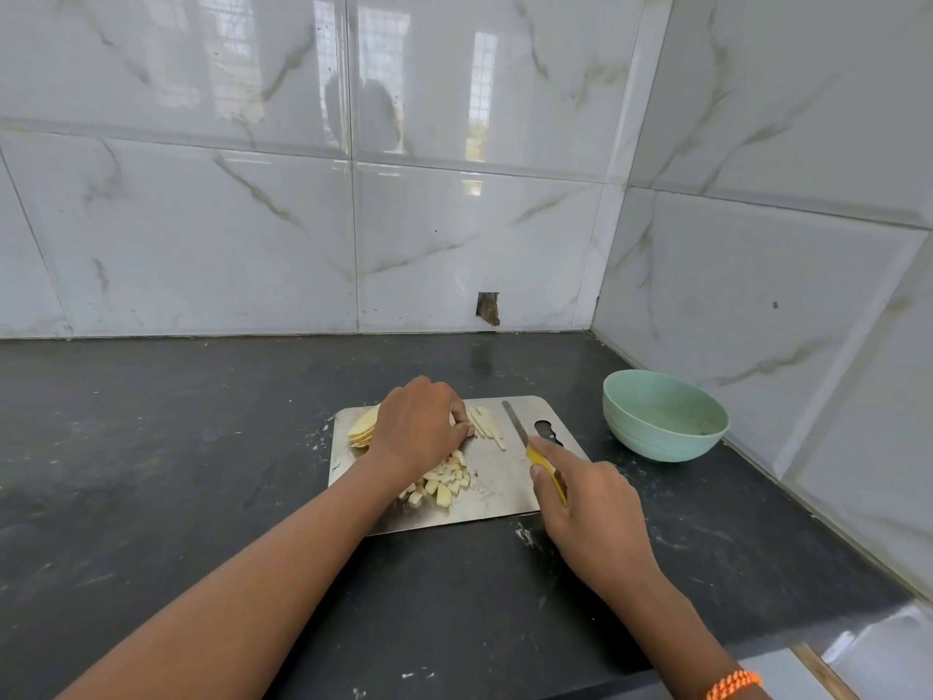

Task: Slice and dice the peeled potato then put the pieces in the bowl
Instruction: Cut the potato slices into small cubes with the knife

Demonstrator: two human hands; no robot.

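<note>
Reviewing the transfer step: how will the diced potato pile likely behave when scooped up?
The diced potato pile is loose small cubes, so it probably scatters rather than lifts as one. The cut faces look moist, so likely slippery on the steel cutting board. Flat-sided cubes shouldn't roll far.

A dark stone countertop [202, 447] runs into a corner of white marble-patterned wall tiles. A steel cutting board [497, 490] lies flat on it. A pale green bowl [661, 421] stands on the countertop just right of the board, near the corner, apart from its edge.
</note>
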